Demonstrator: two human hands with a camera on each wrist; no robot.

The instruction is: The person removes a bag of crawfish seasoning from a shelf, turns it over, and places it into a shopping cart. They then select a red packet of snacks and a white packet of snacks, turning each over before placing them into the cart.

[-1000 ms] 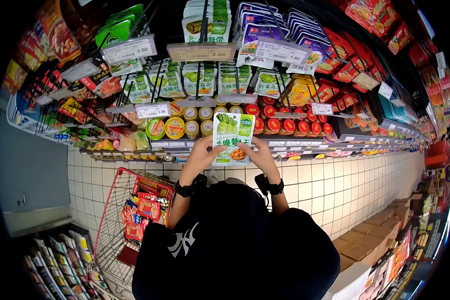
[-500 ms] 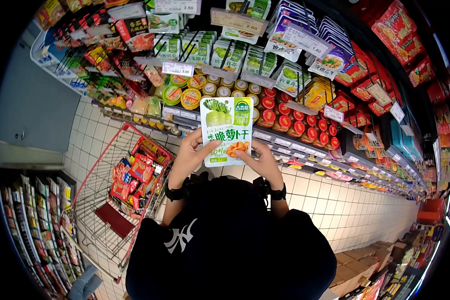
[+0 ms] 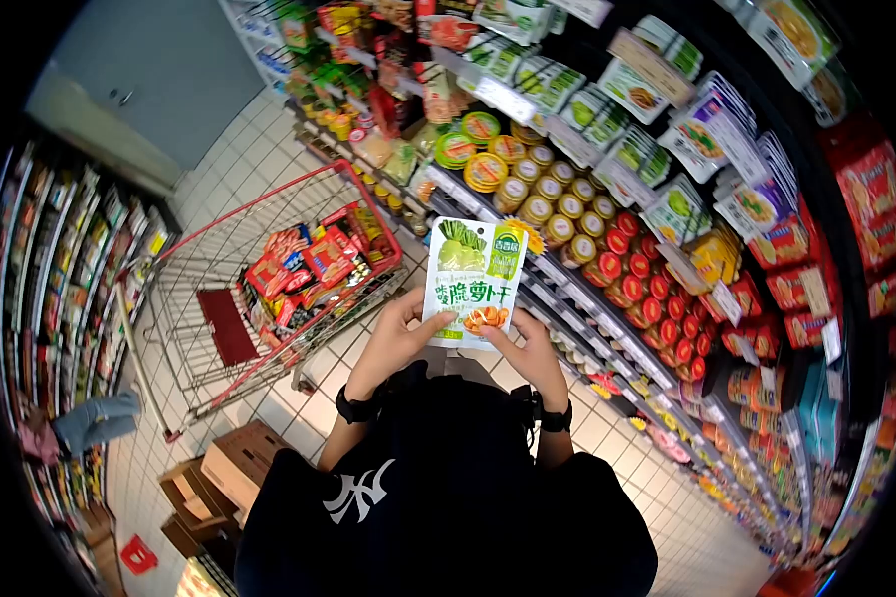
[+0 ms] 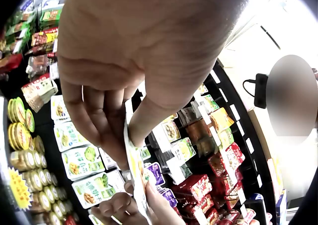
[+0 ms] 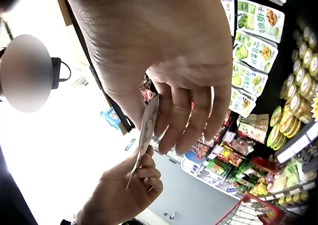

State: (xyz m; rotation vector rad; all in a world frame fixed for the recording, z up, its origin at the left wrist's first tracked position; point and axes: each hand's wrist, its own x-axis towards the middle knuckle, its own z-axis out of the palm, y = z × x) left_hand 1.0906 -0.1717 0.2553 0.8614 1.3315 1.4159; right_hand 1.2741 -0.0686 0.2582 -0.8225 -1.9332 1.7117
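Observation:
A white and green pouch (image 3: 476, 267), printed with a green-topped radish and orange pickle pieces, is held upright in front of my body. On its lower left edge my left hand (image 3: 396, 336) pinches it, thumb across the front and fingers behind. My right hand (image 3: 534, 360) grips the lower right edge in the same way. Both wrist views show the pouch (image 5: 147, 125) nearly edge-on between thumb and fingers. In the left wrist view, the right hand (image 4: 124, 209) appears below the left one.
A red-rimmed shopping cart (image 3: 269, 294) stands to the left, holding several red packets (image 3: 331, 257). Along the right run shelves with red-lidded jars (image 3: 635, 269), gold-lidded jars (image 3: 538, 209) and hanging pouches (image 3: 635, 88). Cardboard boxes (image 3: 244, 460) sit on the tiled floor at lower left.
The head view has swung left: the cart now sits nearer the middle and the shelves slant away to the right. Both hands keep their hold on the pouch.

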